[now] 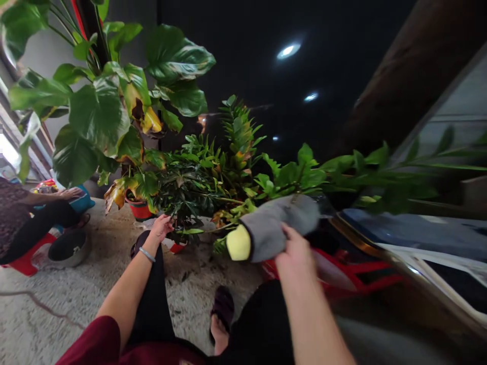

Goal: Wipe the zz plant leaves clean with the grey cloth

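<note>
My right hand (299, 251) grips a grey cloth (274, 228) with a dark edge and a yellow patch showing at its left end. The cloth is blurred and hangs in front of the green leaves (292, 172) of a potted plant. Lower left of the middle, my left hand (162, 227) has its fingers bent together beside a dark-leaved plant (186, 192). What lies between those fingertips, if anything, is too small to tell. Just below it, a red and white pot (175, 246) shows in part.
Left, a tall large-leaved plant (99, 114) with yellowing leaves rises above a red pot (140, 208). A seated person (19, 218) is beside a grey basin (69, 248). On my right stand a red plastic stool (365, 279) and a blue-grey surface (403, 228). A dark glossy wall (243, 50) stands behind.
</note>
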Demonstrator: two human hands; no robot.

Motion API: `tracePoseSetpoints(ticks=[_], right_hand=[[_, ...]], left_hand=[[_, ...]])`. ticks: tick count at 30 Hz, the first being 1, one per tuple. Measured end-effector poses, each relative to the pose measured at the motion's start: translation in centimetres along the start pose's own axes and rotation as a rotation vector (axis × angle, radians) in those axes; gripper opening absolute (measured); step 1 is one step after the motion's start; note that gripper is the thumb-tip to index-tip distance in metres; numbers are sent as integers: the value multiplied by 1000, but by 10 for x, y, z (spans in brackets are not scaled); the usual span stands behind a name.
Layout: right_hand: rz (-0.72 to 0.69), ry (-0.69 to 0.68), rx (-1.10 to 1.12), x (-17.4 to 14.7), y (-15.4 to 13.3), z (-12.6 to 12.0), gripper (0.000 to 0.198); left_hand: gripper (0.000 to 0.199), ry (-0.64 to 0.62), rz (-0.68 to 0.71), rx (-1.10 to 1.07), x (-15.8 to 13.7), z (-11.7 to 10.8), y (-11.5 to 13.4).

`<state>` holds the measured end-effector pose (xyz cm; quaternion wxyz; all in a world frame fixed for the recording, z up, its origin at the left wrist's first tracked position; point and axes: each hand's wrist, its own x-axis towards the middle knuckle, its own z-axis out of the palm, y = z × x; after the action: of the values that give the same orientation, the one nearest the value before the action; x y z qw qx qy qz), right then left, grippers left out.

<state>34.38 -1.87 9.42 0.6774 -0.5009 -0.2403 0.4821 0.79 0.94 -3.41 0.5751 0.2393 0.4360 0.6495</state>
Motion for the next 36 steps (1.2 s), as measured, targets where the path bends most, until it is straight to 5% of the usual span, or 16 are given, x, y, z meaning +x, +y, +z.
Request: tracePoseSetpoints(ticks=[3,5,7,10,14,18,21,24,28,36], right_hand=[[207,-104,-66,-52,44,17,17],[343,-242,-138,-87,64,4,20],[366,-236,-167,-104,66,-17,24],[233,22,-56,-85,36,-38,31],[148,226,94,-35,2,-17,21],[410,47,-10,-47,32,14,12],[495,-150,-117,-87,69,6,19],[426,-354,-265,-112,80,-18,28],[331,-412,-263,-107,68,-34,34],[165,-425,-387,-115,70,-6,14]], left_hand=[[31,29,15,13,2,-4,0],[32,30,17,15,3,-7,1],[34,28,9,22,4,-9,1],[33,15,-2,45,4,-11,-2],[32,9,-2,66,2,-11,-4],[32,19,9,71,2,-12,-3],[31,16,1,78,3,-13,-2],[29,9,-21,80,4,-13,-2],[28,19,-45,50,5,-9,-5],[29,27,-19,-96,15,-3,-20]])
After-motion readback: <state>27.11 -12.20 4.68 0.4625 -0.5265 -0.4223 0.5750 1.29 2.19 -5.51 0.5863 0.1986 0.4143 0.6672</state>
